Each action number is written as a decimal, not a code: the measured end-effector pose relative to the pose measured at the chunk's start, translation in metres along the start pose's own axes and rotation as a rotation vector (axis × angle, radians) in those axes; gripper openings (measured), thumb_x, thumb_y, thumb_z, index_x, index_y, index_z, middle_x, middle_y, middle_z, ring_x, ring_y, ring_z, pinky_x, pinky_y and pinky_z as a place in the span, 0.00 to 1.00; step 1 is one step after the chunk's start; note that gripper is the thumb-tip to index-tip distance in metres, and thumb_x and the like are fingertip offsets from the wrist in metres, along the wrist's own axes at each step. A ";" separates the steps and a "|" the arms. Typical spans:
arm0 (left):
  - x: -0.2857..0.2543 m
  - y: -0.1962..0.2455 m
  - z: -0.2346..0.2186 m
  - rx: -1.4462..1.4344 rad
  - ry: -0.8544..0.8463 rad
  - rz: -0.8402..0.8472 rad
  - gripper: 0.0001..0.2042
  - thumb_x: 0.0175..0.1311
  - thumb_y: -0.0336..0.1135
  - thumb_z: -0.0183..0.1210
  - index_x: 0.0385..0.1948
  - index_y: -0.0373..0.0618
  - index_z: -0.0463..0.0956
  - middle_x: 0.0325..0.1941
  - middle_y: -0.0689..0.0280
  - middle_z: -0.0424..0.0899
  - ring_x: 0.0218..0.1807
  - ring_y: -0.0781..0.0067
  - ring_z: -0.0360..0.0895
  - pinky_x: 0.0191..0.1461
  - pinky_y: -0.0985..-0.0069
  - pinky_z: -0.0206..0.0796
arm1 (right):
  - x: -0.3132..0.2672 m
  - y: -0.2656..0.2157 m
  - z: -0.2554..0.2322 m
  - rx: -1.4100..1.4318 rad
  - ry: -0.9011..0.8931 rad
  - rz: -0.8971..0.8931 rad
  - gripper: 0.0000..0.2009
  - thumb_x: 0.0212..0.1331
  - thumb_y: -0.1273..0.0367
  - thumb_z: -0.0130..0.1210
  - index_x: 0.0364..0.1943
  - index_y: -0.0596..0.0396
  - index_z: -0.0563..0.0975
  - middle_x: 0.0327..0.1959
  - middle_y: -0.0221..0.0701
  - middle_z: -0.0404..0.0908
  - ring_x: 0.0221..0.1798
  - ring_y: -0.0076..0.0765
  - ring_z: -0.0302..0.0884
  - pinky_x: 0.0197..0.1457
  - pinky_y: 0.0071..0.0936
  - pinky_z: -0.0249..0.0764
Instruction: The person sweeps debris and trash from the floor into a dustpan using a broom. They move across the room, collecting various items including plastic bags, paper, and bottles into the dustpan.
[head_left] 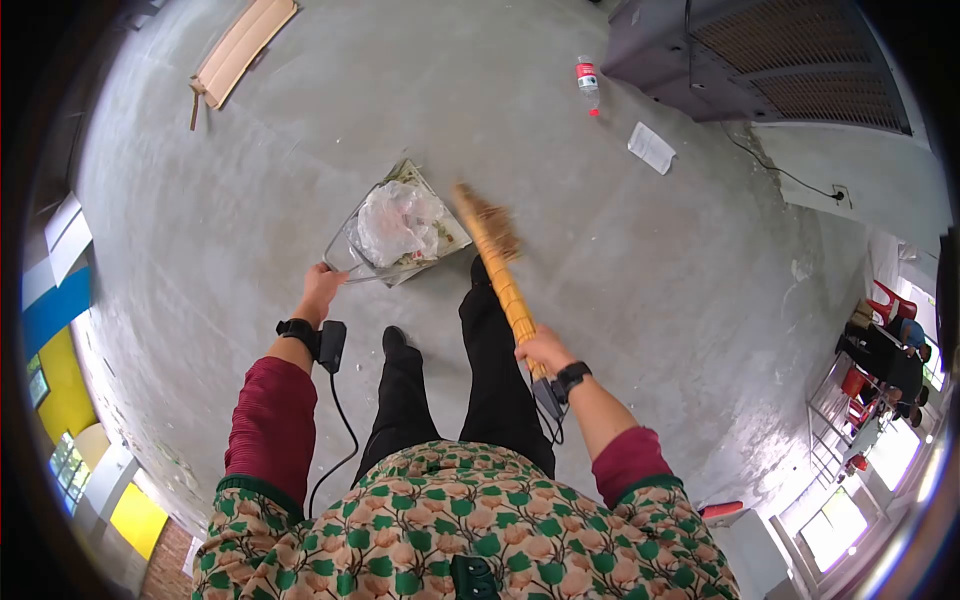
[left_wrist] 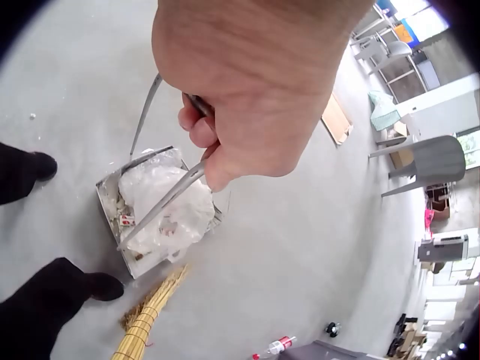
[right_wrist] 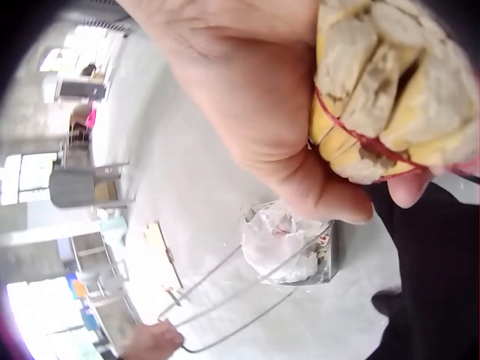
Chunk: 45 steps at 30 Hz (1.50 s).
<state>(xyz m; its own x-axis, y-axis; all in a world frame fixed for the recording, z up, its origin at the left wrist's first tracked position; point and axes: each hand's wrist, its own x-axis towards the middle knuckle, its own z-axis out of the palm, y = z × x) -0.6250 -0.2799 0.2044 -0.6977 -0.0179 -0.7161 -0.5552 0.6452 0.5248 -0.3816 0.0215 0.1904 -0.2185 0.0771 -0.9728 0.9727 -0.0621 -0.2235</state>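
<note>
My left hand grips the bent metal handle of a dustpan. A crumpled clear plastic bag and small litter fill the pan, which is low over the floor ahead of my feet. My right hand is wrapped around the handle of a straw broom. Its bristles are near the floor just right of the pan and look blurred in the head view. In the right wrist view, the bound butt end of the broom shows beside my thumb.
On the floor ahead lie a plastic bottle with a red label, a white paper and a flattened cardboard piece. A large grey appliance stands at the upper right, its cord running to a wall socket. People sit far right.
</note>
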 end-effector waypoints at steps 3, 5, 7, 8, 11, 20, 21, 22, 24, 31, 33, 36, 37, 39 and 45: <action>0.009 -0.025 -0.013 0.053 0.013 0.004 0.05 0.42 0.30 0.54 0.21 0.38 0.70 0.19 0.71 0.69 0.24 0.80 0.62 0.29 0.80 0.54 | -0.044 0.008 -0.032 0.159 -0.187 -0.075 0.22 0.26 0.78 0.54 0.35 0.59 0.64 0.20 0.32 0.70 0.14 0.27 0.68 0.14 0.24 0.63; 0.009 -0.039 -0.020 0.067 0.007 0.019 0.07 0.40 0.30 0.54 0.19 0.36 0.70 0.17 0.70 0.69 0.22 0.80 0.62 0.25 0.79 0.55 | -0.067 0.015 -0.052 0.161 -0.074 -0.106 0.23 0.26 0.79 0.53 0.36 0.57 0.65 0.20 0.31 0.69 0.14 0.26 0.67 0.14 0.23 0.63; 0.017 -0.021 -0.009 0.118 -0.005 0.019 0.06 0.40 0.30 0.54 0.17 0.37 0.69 0.16 0.71 0.67 0.21 0.80 0.61 0.24 0.79 0.53 | -0.052 0.017 -0.087 0.157 0.052 -0.127 0.23 0.26 0.79 0.53 0.37 0.55 0.65 0.20 0.30 0.69 0.13 0.26 0.66 0.14 0.22 0.63; 0.008 -0.012 -0.012 0.171 0.005 0.010 0.06 0.41 0.31 0.54 0.16 0.38 0.68 0.15 0.72 0.66 0.20 0.81 0.60 0.22 0.79 0.52 | -0.052 0.015 -0.106 0.201 0.130 -0.127 0.23 0.27 0.79 0.52 0.38 0.55 0.65 0.21 0.29 0.69 0.13 0.25 0.66 0.14 0.22 0.63; 0.001 -0.010 -0.024 0.164 -0.025 0.026 0.07 0.42 0.31 0.54 0.15 0.39 0.67 0.14 0.73 0.65 0.19 0.82 0.58 0.22 0.79 0.51 | -0.035 -0.003 -0.160 0.283 0.365 -0.180 0.23 0.28 0.79 0.51 0.37 0.55 0.66 0.21 0.29 0.69 0.13 0.25 0.65 0.13 0.23 0.64; 0.018 -0.029 -0.017 0.315 -0.035 0.000 0.09 0.46 0.34 0.54 0.18 0.39 0.67 0.15 0.71 0.65 0.20 0.81 0.59 0.24 0.79 0.52 | 0.100 -0.027 -0.220 -0.006 0.395 -0.046 0.15 0.28 0.78 0.53 0.28 0.59 0.67 0.15 0.32 0.69 0.15 0.31 0.68 0.14 0.27 0.65; 0.016 -0.022 -0.012 0.291 -0.054 -0.014 0.09 0.46 0.35 0.53 0.18 0.39 0.67 0.15 0.71 0.65 0.20 0.80 0.59 0.24 0.79 0.52 | 0.081 -0.018 -0.193 0.031 0.384 -0.100 0.16 0.28 0.78 0.53 0.29 0.59 0.67 0.16 0.31 0.69 0.15 0.30 0.68 0.15 0.27 0.65; 0.013 -0.015 -0.008 0.279 -0.056 -0.013 0.09 0.46 0.35 0.53 0.18 0.39 0.67 0.15 0.71 0.65 0.20 0.80 0.59 0.24 0.79 0.52 | 0.053 -0.012 -0.164 0.067 0.371 -0.158 0.17 0.27 0.78 0.53 0.29 0.58 0.67 0.18 0.31 0.69 0.16 0.29 0.68 0.15 0.26 0.65; 0.006 -0.004 -0.009 0.311 -0.037 -0.056 0.08 0.46 0.34 0.53 0.17 0.40 0.67 0.15 0.71 0.64 0.20 0.81 0.59 0.23 0.79 0.52 | 0.004 -0.013 -0.141 0.123 0.136 -0.047 0.18 0.27 0.79 0.53 0.31 0.57 0.67 0.19 0.30 0.69 0.16 0.27 0.68 0.15 0.25 0.64; 0.008 -0.007 -0.011 0.264 -0.066 -0.052 0.08 0.46 0.34 0.53 0.16 0.40 0.66 0.15 0.71 0.64 0.20 0.80 0.59 0.22 0.79 0.52 | -0.013 -0.024 -0.203 0.036 0.512 -0.242 0.29 0.27 0.79 0.53 0.45 0.54 0.64 0.22 0.32 0.71 0.16 0.27 0.68 0.15 0.23 0.64; 0.008 -0.006 -0.011 0.289 -0.075 -0.048 0.08 0.46 0.34 0.54 0.17 0.40 0.66 0.15 0.71 0.65 0.20 0.79 0.60 0.23 0.78 0.53 | 0.007 -0.074 -0.241 -0.063 0.600 -0.270 0.24 0.27 0.78 0.54 0.39 0.56 0.66 0.21 0.33 0.71 0.16 0.28 0.68 0.16 0.24 0.65; 0.011 -0.009 -0.012 0.334 -0.059 -0.081 0.08 0.46 0.34 0.54 0.18 0.39 0.67 0.16 0.69 0.66 0.22 0.78 0.61 0.24 0.77 0.54 | 0.055 -0.128 -0.274 -0.063 0.548 -0.320 0.17 0.29 0.77 0.53 0.31 0.56 0.65 0.20 0.35 0.71 0.17 0.33 0.70 0.15 0.27 0.66; 0.010 -0.010 -0.013 0.338 -0.048 -0.083 0.08 0.46 0.34 0.54 0.18 0.39 0.67 0.16 0.69 0.66 0.22 0.78 0.61 0.24 0.77 0.54 | 0.065 -0.131 -0.268 -0.059 0.539 -0.327 0.17 0.29 0.77 0.53 0.31 0.56 0.65 0.20 0.35 0.71 0.17 0.33 0.70 0.15 0.27 0.66; 0.009 -0.009 -0.011 0.328 -0.048 -0.078 0.08 0.46 0.34 0.54 0.20 0.39 0.68 0.17 0.68 0.67 0.23 0.78 0.62 0.26 0.77 0.56 | 0.077 -0.136 -0.250 -0.217 0.497 -0.195 0.17 0.30 0.76 0.53 0.32 0.54 0.66 0.22 0.38 0.73 0.21 0.38 0.72 0.20 0.30 0.68; 0.016 -0.009 -0.008 0.323 -0.066 -0.057 0.09 0.45 0.34 0.54 0.20 0.37 0.68 0.18 0.67 0.68 0.24 0.77 0.63 0.27 0.76 0.57 | -0.017 -0.049 -0.192 -0.054 0.268 -0.122 0.26 0.29 0.80 0.51 0.42 0.50 0.67 0.22 0.28 0.71 0.18 0.25 0.69 0.18 0.24 0.66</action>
<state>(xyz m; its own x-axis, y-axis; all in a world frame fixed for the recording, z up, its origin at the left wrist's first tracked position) -0.6351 -0.2917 0.1918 -0.6334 -0.0183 -0.7736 -0.4127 0.8537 0.3177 -0.4106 0.2146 0.2293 -0.3129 0.3408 -0.8865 0.9448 0.0166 -0.3271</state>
